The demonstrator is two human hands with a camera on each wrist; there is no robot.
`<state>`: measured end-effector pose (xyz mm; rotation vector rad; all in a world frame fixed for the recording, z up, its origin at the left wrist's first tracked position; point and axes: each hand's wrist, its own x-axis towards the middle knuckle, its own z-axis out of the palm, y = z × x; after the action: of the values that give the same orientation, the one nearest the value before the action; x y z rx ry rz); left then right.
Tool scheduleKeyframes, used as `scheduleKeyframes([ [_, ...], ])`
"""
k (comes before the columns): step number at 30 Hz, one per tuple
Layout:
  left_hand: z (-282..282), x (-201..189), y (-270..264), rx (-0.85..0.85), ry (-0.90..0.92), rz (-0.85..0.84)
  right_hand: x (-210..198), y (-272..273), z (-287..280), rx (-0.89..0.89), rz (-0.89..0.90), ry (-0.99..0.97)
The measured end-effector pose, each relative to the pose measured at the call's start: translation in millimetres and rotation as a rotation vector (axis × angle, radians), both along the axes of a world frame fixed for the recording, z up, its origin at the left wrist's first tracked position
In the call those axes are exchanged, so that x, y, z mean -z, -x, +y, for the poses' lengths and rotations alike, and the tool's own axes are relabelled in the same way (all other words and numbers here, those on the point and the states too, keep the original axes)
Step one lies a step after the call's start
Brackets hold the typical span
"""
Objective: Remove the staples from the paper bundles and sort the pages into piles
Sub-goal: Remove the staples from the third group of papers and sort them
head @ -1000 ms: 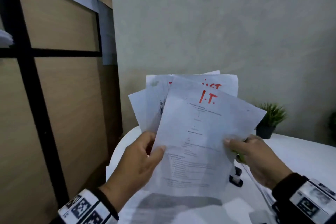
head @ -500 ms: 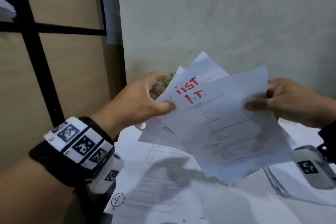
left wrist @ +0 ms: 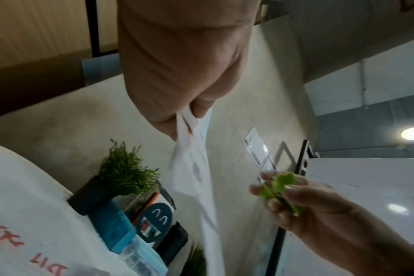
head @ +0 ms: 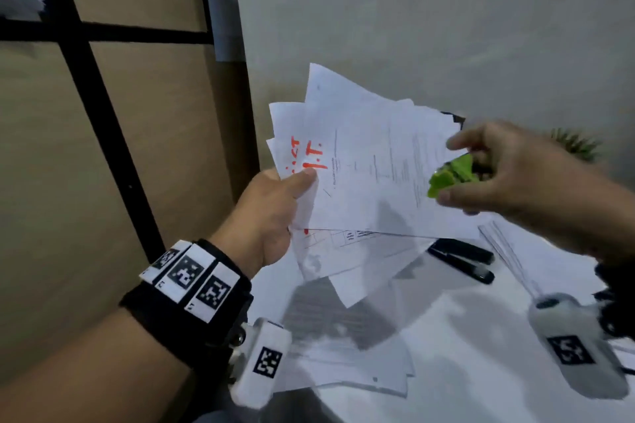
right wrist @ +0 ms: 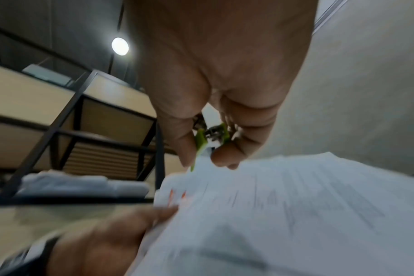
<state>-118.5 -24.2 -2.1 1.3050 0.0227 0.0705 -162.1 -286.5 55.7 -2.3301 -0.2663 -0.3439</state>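
My left hand [head: 275, 209] pinches a fanned bundle of white printed pages [head: 371, 168] at its left edge, thumb on top beside red handwritten letters. The sheets hang in the air above the table, turned sideways. In the left wrist view the same pages [left wrist: 196, 168] droop from the pinching fingers [left wrist: 168, 119]. My right hand [head: 508, 172] holds a bright green staple remover [head: 453, 175] at the bundle's right edge, fingers curled round it. The right wrist view shows the green remover [right wrist: 201, 142] between thumb and fingers, just above the paper [right wrist: 284, 205].
More loose sheets [head: 347, 347] lie on the white table [head: 481, 347] under the bundle. Two black pens [head: 464, 257] lie to the right. A small potted plant [head: 574, 144] stands by the wall; another plant [left wrist: 121, 173], a blue box and packets are seen behind. A black-framed shelf [head: 86, 62] rises at left.
The bundle has been turned sideways and is now held by my left hand alone. My right hand has let go of the page edge and shows the green staple remover.
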Motion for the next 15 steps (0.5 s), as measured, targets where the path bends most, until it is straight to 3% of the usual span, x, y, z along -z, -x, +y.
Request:
scheduleKeyframes([
  [2, -10, -2, 6, -0.006, 0.013, -0.022, 14, 5, 29, 0.001, -0.041, 0.130],
  [7, -26, 5, 22, -0.006, 0.035, -0.120, 36, 4, 65, -0.156, -0.165, 0.116],
  [11, -25, 14, 26, -0.020, 0.004, -0.188, 36, 7, 70, -0.071, -0.211, 0.141],
  [15, -25, 15, 31, -0.012, -0.007, -0.236, 31, 11, 74, -0.069, -0.388, 0.170],
])
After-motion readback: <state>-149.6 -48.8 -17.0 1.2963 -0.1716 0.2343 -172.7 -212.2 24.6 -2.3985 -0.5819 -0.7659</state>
